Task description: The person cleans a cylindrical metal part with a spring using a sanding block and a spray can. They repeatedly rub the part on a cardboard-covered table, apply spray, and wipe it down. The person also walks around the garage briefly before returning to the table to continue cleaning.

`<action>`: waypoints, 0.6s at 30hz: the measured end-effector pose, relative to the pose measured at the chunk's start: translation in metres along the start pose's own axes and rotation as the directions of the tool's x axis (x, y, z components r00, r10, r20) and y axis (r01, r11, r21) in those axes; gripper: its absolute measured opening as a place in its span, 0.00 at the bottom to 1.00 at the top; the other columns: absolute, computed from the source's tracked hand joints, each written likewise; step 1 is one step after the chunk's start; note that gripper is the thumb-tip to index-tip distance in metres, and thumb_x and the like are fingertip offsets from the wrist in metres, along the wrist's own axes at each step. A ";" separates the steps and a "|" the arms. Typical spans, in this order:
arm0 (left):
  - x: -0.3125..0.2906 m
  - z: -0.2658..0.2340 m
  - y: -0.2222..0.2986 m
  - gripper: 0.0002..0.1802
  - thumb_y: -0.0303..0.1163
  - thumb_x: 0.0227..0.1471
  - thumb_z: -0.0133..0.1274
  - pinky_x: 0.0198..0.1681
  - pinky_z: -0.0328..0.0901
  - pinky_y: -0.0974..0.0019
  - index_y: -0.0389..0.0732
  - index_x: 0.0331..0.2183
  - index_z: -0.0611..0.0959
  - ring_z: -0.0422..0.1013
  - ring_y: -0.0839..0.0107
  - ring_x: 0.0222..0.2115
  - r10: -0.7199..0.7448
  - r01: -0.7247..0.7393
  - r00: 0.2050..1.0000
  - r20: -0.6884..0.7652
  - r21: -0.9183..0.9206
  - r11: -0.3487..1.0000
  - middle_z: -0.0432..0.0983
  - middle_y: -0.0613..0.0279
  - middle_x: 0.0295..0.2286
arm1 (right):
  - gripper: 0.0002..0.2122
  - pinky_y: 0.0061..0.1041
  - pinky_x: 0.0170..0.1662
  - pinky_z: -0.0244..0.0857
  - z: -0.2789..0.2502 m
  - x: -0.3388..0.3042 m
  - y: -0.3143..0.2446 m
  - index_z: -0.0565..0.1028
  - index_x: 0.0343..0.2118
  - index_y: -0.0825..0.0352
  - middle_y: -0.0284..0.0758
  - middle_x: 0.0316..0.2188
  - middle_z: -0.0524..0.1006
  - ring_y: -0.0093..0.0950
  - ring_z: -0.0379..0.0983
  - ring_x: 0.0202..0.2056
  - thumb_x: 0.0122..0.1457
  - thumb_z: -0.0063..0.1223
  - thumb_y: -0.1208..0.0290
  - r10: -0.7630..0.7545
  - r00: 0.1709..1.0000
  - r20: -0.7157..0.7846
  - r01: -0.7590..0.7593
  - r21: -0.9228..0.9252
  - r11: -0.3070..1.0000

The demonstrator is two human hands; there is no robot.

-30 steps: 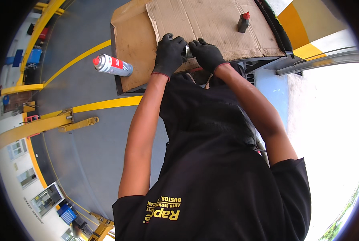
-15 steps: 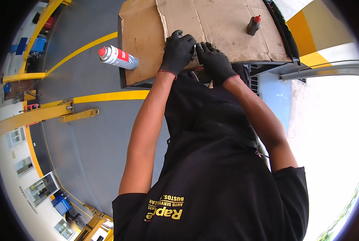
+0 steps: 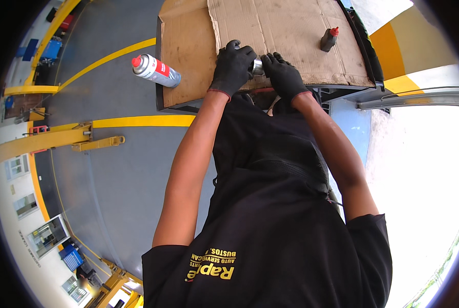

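Both hands wear black gloves with red cuffs. Between them, just over the near edge of the cardboard, is a silver metal cylinder (image 3: 258,66), mostly hidden by the gloves. My left hand (image 3: 233,68) is closed round its left end. From the other side, my right hand (image 3: 283,75) grips its right end with bent fingers. What kind of part it is cannot be made out. The cardboard sheet (image 3: 291,31) covers the bench top under and beyond the hands.
A spray can (image 3: 156,71) with a red cap stands at the bench's left edge. A small dark bottle (image 3: 329,41) with a red tip stands at the right. The bench's dark metal rim (image 3: 350,86) runs along the front. A yellow lift arm (image 3: 98,145) lies at left.
My hands have moved slightly apart, so more of the silver cylinder shows between them. The view has shifted a little; the can and the bottle stay on the bench.
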State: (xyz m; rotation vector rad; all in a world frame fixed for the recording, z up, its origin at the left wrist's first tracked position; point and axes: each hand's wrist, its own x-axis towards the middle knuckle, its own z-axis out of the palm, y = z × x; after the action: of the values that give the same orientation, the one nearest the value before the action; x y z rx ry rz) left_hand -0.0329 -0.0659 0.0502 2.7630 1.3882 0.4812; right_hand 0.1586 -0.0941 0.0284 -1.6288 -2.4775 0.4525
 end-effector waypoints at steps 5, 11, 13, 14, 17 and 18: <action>-0.003 0.000 0.001 0.21 0.27 0.36 0.67 0.53 0.68 0.53 0.48 0.38 0.82 0.68 0.52 0.52 0.012 -0.011 1.000 -0.028 0.023 1.000 0.78 0.69 0.40 | 0.22 0.43 0.51 0.73 0.015 -0.024 -0.024 0.66 0.57 0.73 0.52 0.55 0.73 0.46 0.71 0.58 0.60 0.47 0.73 -0.164 0.952 -0.258 0.106 -0.224 0.969; -0.004 -0.001 0.003 0.21 0.28 0.36 0.67 0.53 0.68 0.54 0.48 0.38 0.83 0.68 0.53 0.52 -0.001 0.001 1.000 -0.019 0.018 1.000 0.78 0.69 0.40 | 0.22 0.42 0.55 0.70 0.001 -0.007 -0.015 0.66 0.58 0.75 0.53 0.57 0.71 0.46 0.68 0.60 0.61 0.46 0.73 0.046 0.999 -0.005 -0.046 -0.046 0.998; -0.003 0.003 0.002 0.21 0.27 0.35 0.67 0.52 0.68 0.54 0.48 0.37 0.83 0.68 0.52 0.52 0.013 -0.013 0.999 -0.045 0.013 1.000 0.78 0.68 0.40 | 0.20 0.41 0.54 0.71 0.012 -0.016 -0.024 0.68 0.55 0.75 0.52 0.56 0.72 0.46 0.69 0.59 0.61 0.47 0.73 -0.048 0.983 -0.179 0.016 -0.177 0.984; -0.003 0.003 0.001 0.22 0.28 0.35 0.67 0.52 0.68 0.54 0.48 0.38 0.83 0.69 0.52 0.52 0.016 -0.015 0.999 -0.049 0.028 0.999 0.78 0.68 0.40 | 0.19 0.41 0.53 0.71 0.017 -0.022 -0.031 0.69 0.54 0.75 0.51 0.55 0.72 0.46 0.69 0.59 0.61 0.47 0.72 -0.106 0.963 -0.249 0.045 -0.241 0.969; -0.006 0.005 0.001 0.21 0.27 0.36 0.66 0.52 0.68 0.54 0.48 0.38 0.83 0.69 0.52 0.52 0.016 -0.014 0.999 -0.049 0.033 0.999 0.78 0.68 0.40 | 0.22 0.41 0.55 0.70 0.013 -0.013 -0.018 0.67 0.57 0.74 0.51 0.57 0.71 0.45 0.69 0.60 0.60 0.47 0.72 -0.024 0.991 -0.134 0.009 -0.109 0.994; -0.005 0.002 0.001 0.20 0.26 0.36 0.65 0.52 0.68 0.53 0.48 0.38 0.83 0.69 0.52 0.52 0.011 -0.010 0.999 -0.047 0.015 1.000 0.78 0.68 0.40 | 0.23 0.41 0.55 0.70 0.005 -0.003 -0.013 0.66 0.58 0.74 0.51 0.58 0.71 0.45 0.68 0.60 0.60 0.47 0.72 0.005 0.997 -0.078 -0.009 -0.050 0.999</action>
State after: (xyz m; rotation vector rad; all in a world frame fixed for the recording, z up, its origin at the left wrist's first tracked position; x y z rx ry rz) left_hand -0.0343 -0.0702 0.0469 2.7897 1.3925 0.5420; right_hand 0.1472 -0.1024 0.0275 -1.6412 -2.4459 0.3237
